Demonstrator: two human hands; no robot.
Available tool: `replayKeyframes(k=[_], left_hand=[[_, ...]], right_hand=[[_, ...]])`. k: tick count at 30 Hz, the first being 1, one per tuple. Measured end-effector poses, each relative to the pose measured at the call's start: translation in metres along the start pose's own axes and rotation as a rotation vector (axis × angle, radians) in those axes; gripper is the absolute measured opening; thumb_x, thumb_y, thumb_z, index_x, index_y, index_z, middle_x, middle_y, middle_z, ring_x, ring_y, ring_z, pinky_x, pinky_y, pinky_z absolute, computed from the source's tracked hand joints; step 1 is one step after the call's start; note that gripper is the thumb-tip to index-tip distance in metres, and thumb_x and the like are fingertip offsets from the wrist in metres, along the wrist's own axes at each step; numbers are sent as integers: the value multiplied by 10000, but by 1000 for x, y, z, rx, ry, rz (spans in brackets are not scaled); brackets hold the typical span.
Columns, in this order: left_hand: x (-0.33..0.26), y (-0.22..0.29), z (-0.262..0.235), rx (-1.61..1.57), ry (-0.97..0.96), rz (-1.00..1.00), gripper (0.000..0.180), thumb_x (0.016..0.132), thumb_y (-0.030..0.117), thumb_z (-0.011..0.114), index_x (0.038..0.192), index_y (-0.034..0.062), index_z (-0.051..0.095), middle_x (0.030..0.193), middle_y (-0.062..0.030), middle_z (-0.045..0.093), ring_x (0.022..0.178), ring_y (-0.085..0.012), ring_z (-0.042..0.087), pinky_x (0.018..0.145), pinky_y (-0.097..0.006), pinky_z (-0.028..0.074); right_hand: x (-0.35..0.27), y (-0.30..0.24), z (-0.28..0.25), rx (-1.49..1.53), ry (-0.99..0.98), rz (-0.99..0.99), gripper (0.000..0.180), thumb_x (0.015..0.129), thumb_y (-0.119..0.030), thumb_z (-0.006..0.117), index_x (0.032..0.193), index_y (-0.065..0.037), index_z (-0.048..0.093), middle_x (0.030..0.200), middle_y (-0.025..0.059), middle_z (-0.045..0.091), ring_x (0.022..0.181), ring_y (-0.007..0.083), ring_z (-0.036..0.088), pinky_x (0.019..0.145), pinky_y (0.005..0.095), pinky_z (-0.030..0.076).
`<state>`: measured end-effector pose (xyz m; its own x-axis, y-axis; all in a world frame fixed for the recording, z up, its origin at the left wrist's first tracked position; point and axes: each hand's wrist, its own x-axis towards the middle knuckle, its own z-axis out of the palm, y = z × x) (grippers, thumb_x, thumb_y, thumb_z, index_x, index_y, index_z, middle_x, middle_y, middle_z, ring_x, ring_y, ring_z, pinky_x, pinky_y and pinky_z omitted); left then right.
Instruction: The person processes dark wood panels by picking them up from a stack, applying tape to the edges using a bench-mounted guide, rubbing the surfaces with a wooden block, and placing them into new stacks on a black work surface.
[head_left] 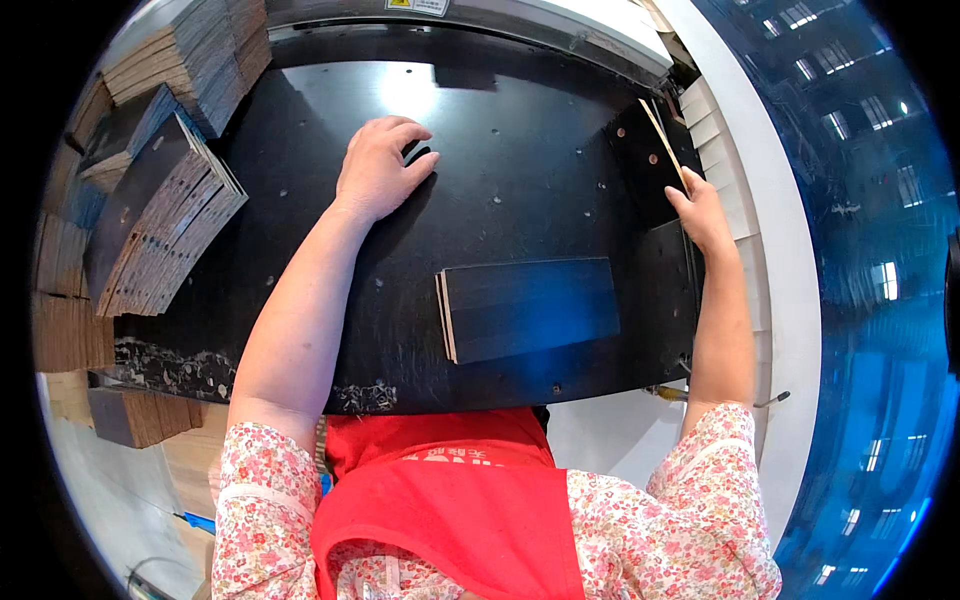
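My right hand (702,212) is at the right side of the black work table (480,225), with thumb and fingers closed on the near end of a thin board (662,138). Its pale edge faces up and it runs away from me, close along the table's right side. Over the middle of the table, my left hand (382,168) is empty, with fingers loosely curved and the thumb apart. A short stack of dark boards (530,308) with pale edges lies flat on the table between my forearms, nearer to me.
Stacks of dark-faced boards (165,220) crowd the table's left side, with a taller stack (190,65) behind. A white machine housing (590,30) spans the back. Along the right runs a white rail (765,230), with a glossy blue surface (870,250) beyond it.
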<state>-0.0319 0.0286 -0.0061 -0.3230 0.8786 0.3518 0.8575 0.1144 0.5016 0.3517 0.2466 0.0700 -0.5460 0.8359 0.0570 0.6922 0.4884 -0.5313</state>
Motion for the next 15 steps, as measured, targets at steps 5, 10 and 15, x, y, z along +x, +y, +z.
replayKeyframes(k=[5, 10, 15], left_hand=[[-1, -3, 2, -18, 0, 0, 288, 892, 262, 701, 1125, 94, 683, 1207, -49, 643, 1236, -233, 535, 1091, -408, 393], [-3, 3, -1, -22, 2, -15, 277, 903, 270, 692, 1114, 90, 688, 1225, -59, 637, 1245, -240, 529, 1099, -411, 389], [-4, -4, -1, -148, 104, 9, 241, 911, 227, 688, 1098, 75, 690, 1185, -74, 649, 1209, -248, 547, 1065, -391, 423]], right_hand=[[-11, -20, 8, 697, -36, 197, 386, 969, -193, 621, 1285, 21, 565, 1105, 79, 689, 972, 131, 663, 779, 291, 560], [-25, -53, 22, 824, -86, 45, 482, 977, -222, 629, 1378, 18, 510, 1197, 85, 675, 989, 120, 665, 827, 246, 533], [-29, -78, 43, 897, -37, -52, 593, 956, -210, 681, 1430, 54, 444, 1249, 88, 640, 1061, 93, 595, 900, 219, 460]])
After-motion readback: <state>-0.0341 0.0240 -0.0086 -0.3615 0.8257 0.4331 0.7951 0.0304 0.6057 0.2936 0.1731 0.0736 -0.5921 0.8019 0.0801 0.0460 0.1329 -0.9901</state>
